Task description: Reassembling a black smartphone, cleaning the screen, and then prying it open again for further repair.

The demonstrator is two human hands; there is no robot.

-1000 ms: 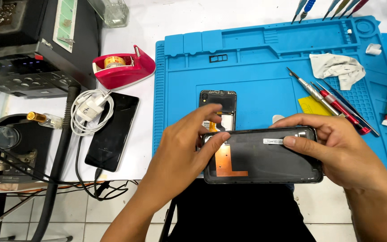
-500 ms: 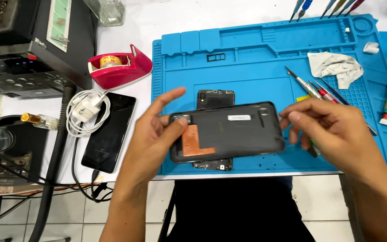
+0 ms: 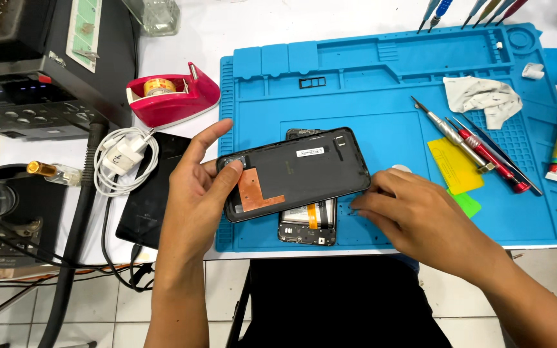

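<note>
Over the near edge of the blue silicone repair mat (image 3: 381,96), the left hand (image 3: 195,193) has its grip clamped on the left end of a black plastic phone back cover (image 3: 298,173), thumb pressed on the inner face, fingers wrapped behind. The cover's a rounded rectangle, matte dark inside, with a copper-coloured L-shaped foil patch near the thumb and a little white sticker toward the middle. It's held tilted, right end a bit higher, hovering just above the opened phone body (image 3: 307,222), which lies flat on the mat with its battery and board showing.

The right hand (image 3: 414,216) is off the cover, just beside its lower right corner. Fingertips (image 3: 363,198) are pinched together and resting down on the mat, but I honestly can't tell if there's anything tiny between them.

Other stuff around: a yellow plastic pry card (image 3: 456,164) and a green one half under it, a metal-handled screwdriver (image 3: 449,134) and a red-handled one (image 3: 488,153) lying diagonal on the ribbed part of the mat, and a crumpled white cloth (image 3: 483,96). Left of the mat on the white tabletop (image 3: 227,29) there's a glossy magenta tape dispenser (image 3: 172,100), a white charger with coiled cable (image 3: 124,154) sitting on a second black phone (image 3: 149,193), and a thick black hose running off the front edge.
</note>
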